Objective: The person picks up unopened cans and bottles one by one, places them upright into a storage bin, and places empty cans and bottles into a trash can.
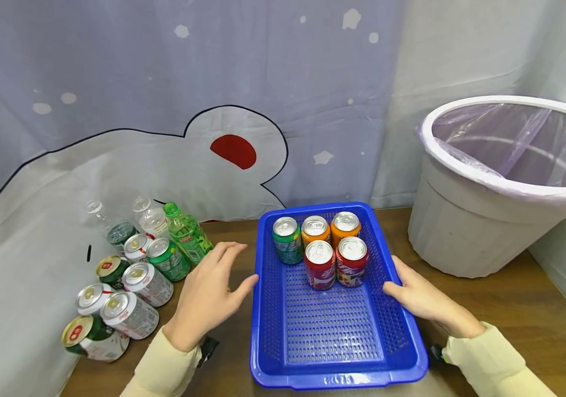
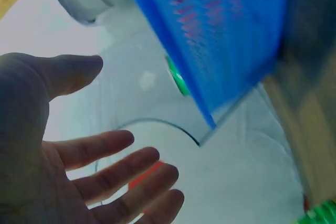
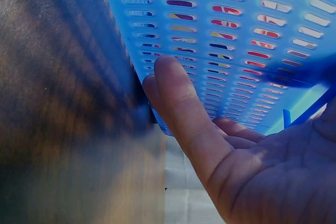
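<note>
Five cans [image 1: 319, 256] crowd twelve o'clock in our blue basket [image 1: 258, 331], mesh floor [image 1: 332, 331] showing at six, our right hand [image 1: 421, 295] gripping its three-o'clock rim [image 1: 414, 331], our left hand [image 1: 210, 289] loosely spread, holding nothing, just off nine.

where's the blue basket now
In the head view, the blue plastic basket is right of centre, between the left hand and the right hand gripping its right rim.

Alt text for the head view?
Right hand grips the side of a blue basket holding five cans; the left hand is near its other side. More cans and bottles sit at left, a lined bin at right.
</note>
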### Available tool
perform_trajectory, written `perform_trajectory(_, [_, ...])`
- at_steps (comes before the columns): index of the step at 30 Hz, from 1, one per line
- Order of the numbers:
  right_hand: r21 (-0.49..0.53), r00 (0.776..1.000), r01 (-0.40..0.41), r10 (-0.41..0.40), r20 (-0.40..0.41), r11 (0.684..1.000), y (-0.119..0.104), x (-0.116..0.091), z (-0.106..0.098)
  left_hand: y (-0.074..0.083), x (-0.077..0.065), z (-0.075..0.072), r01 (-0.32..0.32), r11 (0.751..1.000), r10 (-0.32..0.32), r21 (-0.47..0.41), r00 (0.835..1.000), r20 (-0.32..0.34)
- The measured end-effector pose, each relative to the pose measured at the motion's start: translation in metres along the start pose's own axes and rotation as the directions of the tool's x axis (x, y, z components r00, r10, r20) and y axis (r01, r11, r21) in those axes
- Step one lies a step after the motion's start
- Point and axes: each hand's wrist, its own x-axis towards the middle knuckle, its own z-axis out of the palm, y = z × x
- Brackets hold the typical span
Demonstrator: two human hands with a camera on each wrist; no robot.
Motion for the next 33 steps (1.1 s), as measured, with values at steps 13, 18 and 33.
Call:
perform_trajectory(13, [-0.014,1.000,-0.013,0.012,-0.017,1.000,0.000,-0.001,0.001,-0.054,-0.060,-0.031,0.146,0.980,-0.121,0.134,0.977,-0.177])
perform_trajectory(18, [-0.012,1.000,-0.017,0.017,-0.021,1.000,0.000,-0.001,0.002,-0.070,-0.075,-0.043,0.230,0.961,-0.191,0.157,0.954,-0.230])
perform_trajectory(33, [-0.020,1.000,0.013,-0.014,-0.024,1.000,0.000,0.000,0.002,-0.104,-0.110,-0.052,0.523,0.832,-0.481,0.184,0.846,-0.229])
